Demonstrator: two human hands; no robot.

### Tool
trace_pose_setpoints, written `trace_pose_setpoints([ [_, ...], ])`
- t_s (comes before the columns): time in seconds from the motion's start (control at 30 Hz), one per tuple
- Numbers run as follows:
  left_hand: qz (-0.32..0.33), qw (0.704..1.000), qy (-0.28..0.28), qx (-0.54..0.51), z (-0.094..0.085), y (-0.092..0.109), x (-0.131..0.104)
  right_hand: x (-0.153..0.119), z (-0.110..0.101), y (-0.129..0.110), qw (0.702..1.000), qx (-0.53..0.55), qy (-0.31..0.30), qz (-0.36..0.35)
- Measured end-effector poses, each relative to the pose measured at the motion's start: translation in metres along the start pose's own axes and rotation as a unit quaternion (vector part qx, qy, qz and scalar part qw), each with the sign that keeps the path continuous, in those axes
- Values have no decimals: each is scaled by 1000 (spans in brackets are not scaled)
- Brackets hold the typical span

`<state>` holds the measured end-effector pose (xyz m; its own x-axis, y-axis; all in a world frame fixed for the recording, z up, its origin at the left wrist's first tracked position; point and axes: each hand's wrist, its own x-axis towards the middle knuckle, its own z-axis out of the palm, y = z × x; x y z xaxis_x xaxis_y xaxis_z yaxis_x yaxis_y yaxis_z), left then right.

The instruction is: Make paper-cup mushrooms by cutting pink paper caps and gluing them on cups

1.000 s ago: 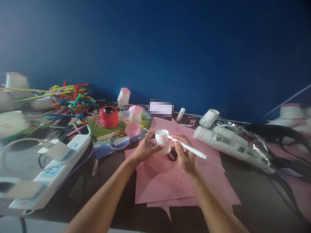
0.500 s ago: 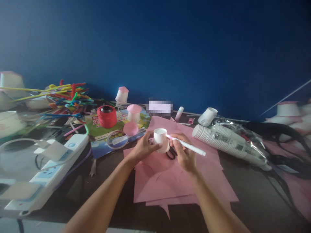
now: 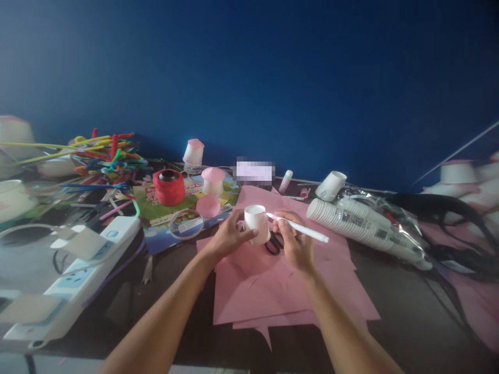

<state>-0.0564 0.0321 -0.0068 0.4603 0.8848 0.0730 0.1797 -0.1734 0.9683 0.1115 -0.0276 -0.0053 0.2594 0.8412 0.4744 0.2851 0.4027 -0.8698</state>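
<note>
A white paper cup (image 3: 256,221), bottom up, stands over the pink paper sheets (image 3: 253,291) in the middle of the table. My left hand (image 3: 231,234) grips it from the left, thumb across its near side. In my right hand (image 3: 297,244) is a white marker pen (image 3: 306,229), held like a writing tool with its pink tip end close to the cup's upper right side. Whether the tip touches the cup I cannot tell. Black scissor handles (image 3: 274,245) lie between the hands, partly hidden behind the cup.
To the left are a red spool of string (image 3: 170,188), a tape roll (image 3: 186,224), a pink-roofed cup (image 3: 212,183), pipe cleaners (image 3: 115,156) and a power strip (image 3: 113,234). A glue stick (image 3: 286,181) stands behind; a stack of paper cups (image 3: 343,221) lies right.
The view has shifted slightly. The cup, tilted with its top facing me more before, now looks more upright. Both hands keep their holds, the pen still beside the cup.
</note>
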Motion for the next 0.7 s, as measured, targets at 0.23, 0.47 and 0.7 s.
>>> trace_pose_setpoints([
  [0.23, 2, 1000, -17, -23, 0, 0, 1, 2, 0, 1, 1000, -4, 13, 0],
  [0.47, -6, 1000, -10, -27, 0, -3, 3, 1, -2, 1, 1000, -10, 18, 4],
  [0.7, 4, 1000, -4, -29, 1, -1, 0, -1, -1, -10, 996, -43, -29, -73],
])
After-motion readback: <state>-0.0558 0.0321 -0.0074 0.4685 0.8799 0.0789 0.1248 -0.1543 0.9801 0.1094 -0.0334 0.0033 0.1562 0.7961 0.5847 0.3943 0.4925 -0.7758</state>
